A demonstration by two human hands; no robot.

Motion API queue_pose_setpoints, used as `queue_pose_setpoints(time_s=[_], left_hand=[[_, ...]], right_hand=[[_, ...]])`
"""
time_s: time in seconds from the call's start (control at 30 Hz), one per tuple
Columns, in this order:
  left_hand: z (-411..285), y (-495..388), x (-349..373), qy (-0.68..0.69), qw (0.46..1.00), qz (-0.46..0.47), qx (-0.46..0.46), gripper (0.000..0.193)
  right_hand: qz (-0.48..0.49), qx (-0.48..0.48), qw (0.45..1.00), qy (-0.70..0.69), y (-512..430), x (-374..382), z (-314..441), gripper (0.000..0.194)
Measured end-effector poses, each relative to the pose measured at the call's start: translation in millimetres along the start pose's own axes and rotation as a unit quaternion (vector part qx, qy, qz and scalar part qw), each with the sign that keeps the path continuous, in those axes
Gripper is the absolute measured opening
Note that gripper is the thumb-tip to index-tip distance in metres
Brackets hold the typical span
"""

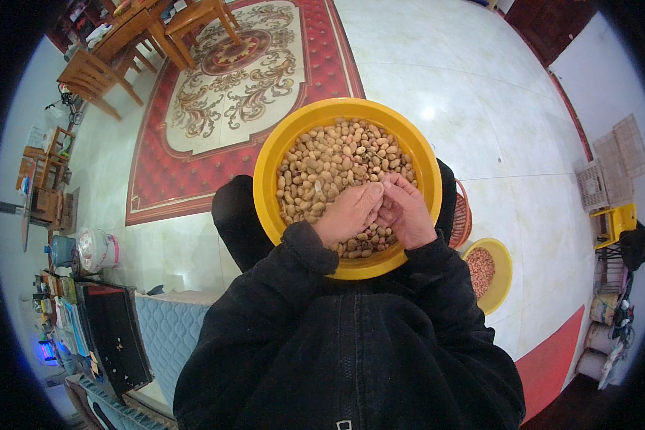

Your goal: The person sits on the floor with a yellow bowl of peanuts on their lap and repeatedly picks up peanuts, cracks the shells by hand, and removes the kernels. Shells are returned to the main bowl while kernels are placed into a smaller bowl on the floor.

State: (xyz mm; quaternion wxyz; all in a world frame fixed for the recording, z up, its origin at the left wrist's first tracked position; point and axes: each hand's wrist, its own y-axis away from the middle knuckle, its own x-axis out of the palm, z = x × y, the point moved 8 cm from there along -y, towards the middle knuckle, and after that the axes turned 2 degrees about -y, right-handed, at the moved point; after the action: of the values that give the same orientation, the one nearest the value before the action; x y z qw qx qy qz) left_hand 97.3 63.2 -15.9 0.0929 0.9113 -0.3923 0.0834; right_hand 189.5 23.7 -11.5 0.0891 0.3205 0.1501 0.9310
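A round yellow plastic basin [269,161] rests on my lap, holding a thick layer of unshelled peanuts [322,156]. Over its near right part, my left hand [352,212] and my right hand [408,212] meet with thumbs and fingertips drawn together. Whatever lies between the fingertips is hidden by the fingers. A pale, light-coloured piece [319,191], perhaps a shell, shows among the peanuts just left of my left hand.
To the right, a red plastic basket [462,215] and a smaller yellow bowl [501,269] of shelled peanuts [480,271] stand on the tiled floor. A patterned red rug [333,70] lies ahead, with wooden chairs [94,80] at far left. A blue quilted pad [166,328] is at near left.
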Motion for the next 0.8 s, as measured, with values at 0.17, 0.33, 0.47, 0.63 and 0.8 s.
queue_pose_setpoints(time_s=[0.17, 0.33, 0.47, 0.63, 0.8], left_hand=[[-9, 4, -3, 0.03, 0.998, -0.049, -0.016, 0.038], [-14, 10, -8, 0.017, 0.995, -0.057, -0.077, 0.035], [-37, 5, -12, -0.209, 0.97, -0.078, 0.091, 0.03], [-45, 14, -18, -0.336, 0.914, -0.188, 0.129, 0.026], [-25, 10, -30, 0.053, 0.985, -0.166, -0.018, 0.026]], right_hand=[[0.089, -0.01, 0.993, -0.076, 3, 20, -3, 0.011], [0.024, -0.065, 0.997, 0.03, 6, 15, 1, 0.012], [-0.031, -0.164, 0.972, 0.163, 5, 8, 11, 0.014], [-0.096, -0.253, 0.914, 0.303, 1, -19, 41, 0.011], [-0.073, -0.305, 0.8, 0.512, -11, -18, 53, 0.01]])
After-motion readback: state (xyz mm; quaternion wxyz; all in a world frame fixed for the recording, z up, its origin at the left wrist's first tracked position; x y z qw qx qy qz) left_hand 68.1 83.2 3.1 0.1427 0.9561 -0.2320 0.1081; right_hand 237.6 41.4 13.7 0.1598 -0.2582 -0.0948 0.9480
